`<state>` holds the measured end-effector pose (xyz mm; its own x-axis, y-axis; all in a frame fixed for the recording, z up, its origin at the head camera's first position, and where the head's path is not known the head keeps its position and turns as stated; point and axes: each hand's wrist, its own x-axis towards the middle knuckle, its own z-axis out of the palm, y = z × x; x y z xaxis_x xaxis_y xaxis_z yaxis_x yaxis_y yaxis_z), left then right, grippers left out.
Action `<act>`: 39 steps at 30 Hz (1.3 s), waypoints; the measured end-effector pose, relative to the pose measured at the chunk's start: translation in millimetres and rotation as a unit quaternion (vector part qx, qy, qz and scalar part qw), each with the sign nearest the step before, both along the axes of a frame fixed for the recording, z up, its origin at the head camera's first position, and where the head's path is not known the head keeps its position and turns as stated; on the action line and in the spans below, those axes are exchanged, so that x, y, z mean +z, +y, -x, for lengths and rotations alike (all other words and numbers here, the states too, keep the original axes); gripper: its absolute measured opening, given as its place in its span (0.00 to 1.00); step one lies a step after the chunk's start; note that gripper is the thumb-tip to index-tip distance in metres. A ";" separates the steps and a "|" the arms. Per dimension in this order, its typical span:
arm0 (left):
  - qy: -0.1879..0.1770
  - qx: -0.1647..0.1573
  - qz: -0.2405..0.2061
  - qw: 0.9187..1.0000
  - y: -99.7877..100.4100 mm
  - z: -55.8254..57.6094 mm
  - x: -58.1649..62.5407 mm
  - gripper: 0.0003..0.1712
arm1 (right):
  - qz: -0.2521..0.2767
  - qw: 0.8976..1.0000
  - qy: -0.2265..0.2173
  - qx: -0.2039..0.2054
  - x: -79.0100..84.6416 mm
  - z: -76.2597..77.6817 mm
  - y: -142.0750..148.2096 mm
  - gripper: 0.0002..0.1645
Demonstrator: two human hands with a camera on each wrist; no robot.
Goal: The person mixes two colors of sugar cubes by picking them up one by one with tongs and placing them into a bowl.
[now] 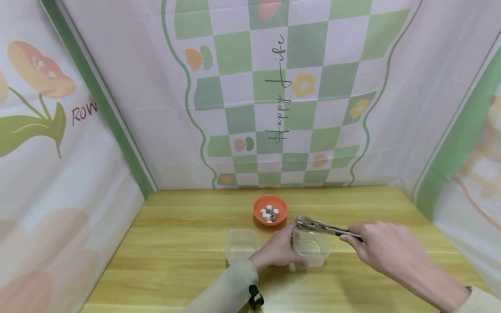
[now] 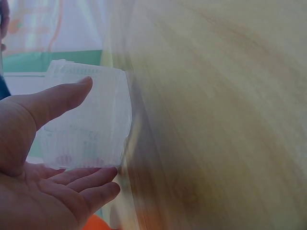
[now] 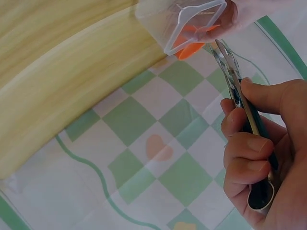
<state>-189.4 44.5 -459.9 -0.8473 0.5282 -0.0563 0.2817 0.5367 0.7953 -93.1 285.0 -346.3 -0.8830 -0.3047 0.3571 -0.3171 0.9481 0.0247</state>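
Observation:
My left hand [image 1: 278, 248] holds a clear plastic container [image 1: 313, 250] from its left side. The thumb lies along one face and the fingers against another, as the left wrist view shows. My right hand [image 1: 385, 245] grips metal tongs [image 1: 318, 226] with dark handles, its fingers curled round them in the right wrist view. The tong tips hover by the container's far left rim, beside the left fingers; whether they pinch anything is too small to tell. Behind the containers stands an orange bowl [image 1: 256, 211] with several small white and grey cubes [image 1: 268, 214].
A second clear container [image 1: 241, 243] stands on the left, partly covered by the left forearm. Everything rests on a wood-grain table [image 1: 176, 243]. Printed curtains [image 1: 270, 108] enclose its back and sides. A dark band [image 1: 255, 298] sits at the left sleeve.

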 end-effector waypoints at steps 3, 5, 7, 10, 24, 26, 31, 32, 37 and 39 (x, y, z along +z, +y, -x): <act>0.005 0.000 0.006 1.000 -0.1 0.2 0.9 0.61 | 0.002 1.000 0.001 0.001 1.5 3.9 -3.7 0.20; 0.005 0.003 0.012 1.000 0.0 -0.1 1.8 0.56 | 0.003 1.000 -0.003 0.002 2.3 7.2 -6.0 0.18; 0.005 0.003 0.017 1.000 0.0 -0.5 2.6 0.51 | 0.003 1.000 -0.006 0.002 2.6 10.2 -8.4 0.16; 0.004 0.002 0.017 1.000 -0.3 -0.8 2.7 0.53 | 0.007 1.000 -0.011 0.003 3.3 14.9 -12.0 0.16; 0.013 -0.014 0.011 1.000 -2.8 1.5 0.2 0.53 | 0.018 0.999 -0.011 0.029 -2.7 50.3 -28.8 0.13; 0.012 -0.016 0.010 1.000 -3.5 1.6 0.1 0.53 | 0.020 0.999 -0.012 0.031 -4.2 55.7 -31.8 0.11; 0.011 -0.018 0.007 1.000 -5.0 2.8 0.8 0.52 | 0.022 0.999 -0.017 0.033 -8.0 68.4 -39.8 0.11; 0.011 -0.020 0.007 1.000 -5.1 3.1 1.0 0.52 | 0.023 0.999 -0.020 0.032 -8.9 70.3 -41.2 0.11; 0.014 -0.029 0.007 0.999 -5.0 3.3 1.7 0.51 | 0.022 0.999 -0.037 0.023 -13.4 77.3 -47.2 0.12; 0.012 -0.030 0.007 0.999 -4.9 3.0 1.7 0.50 | 0.019 0.999 -0.041 0.023 -15.2 79.9 -49.0 0.13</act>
<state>-192.4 39.6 -458.2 -0.8157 0.5767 -0.0442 0.3318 0.5293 0.7809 -173.0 236.0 -361.5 -0.8948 -0.3336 0.2967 -0.3603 0.9320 -0.0388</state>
